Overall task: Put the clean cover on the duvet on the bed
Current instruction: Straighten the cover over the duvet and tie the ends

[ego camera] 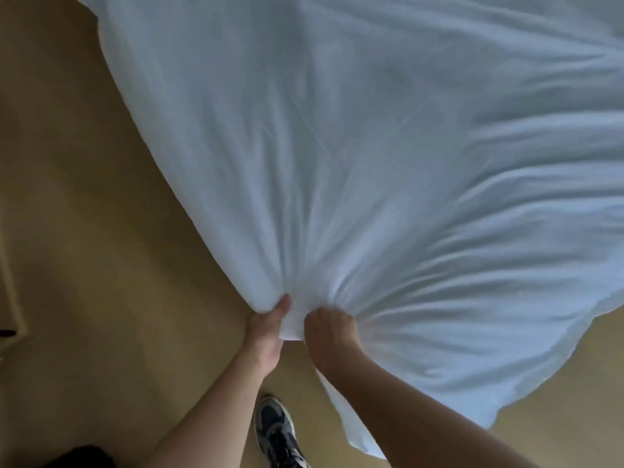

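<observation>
The left hand (pixel 266 329) and right hand (pixel 329 336), side by side, each clenched the same bunched corner of the white cover (pixel 337 146). The cover fanned out up and right above the tan floor (pixel 84 231). Whether a duvet lay inside could not be told. 1 dark shoe (pixel 277 430) stood below the hands.

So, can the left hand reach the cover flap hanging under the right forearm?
Probably yes, once freed: the left hand grips the bunched cover, and the flap hangs close by with nothing between them.
</observation>
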Tool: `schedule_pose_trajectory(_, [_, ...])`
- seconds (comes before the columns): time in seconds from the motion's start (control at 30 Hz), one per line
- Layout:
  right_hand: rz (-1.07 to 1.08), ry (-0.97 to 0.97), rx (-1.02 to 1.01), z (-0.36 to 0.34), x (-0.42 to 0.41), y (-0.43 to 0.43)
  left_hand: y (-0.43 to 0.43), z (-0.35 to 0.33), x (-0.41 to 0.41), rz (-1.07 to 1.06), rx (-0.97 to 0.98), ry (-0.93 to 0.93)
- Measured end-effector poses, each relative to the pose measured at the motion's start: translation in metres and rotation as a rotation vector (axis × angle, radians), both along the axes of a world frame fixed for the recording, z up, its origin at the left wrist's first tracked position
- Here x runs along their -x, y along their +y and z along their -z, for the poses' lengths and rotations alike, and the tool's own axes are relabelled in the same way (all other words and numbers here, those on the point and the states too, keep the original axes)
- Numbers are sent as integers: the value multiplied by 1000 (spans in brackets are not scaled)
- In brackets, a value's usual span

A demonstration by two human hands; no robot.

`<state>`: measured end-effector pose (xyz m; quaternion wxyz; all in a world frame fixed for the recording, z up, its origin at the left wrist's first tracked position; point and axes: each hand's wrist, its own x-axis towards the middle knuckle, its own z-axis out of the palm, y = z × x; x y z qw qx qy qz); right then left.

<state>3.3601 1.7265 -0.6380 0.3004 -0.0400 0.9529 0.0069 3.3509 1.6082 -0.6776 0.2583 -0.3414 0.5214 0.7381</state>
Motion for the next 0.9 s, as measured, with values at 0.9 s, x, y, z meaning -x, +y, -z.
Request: schedule_pose_trajectory(0.9, [678, 204, 157, 20, 441, -65, -234, 52, 439, 41, -159, -7])
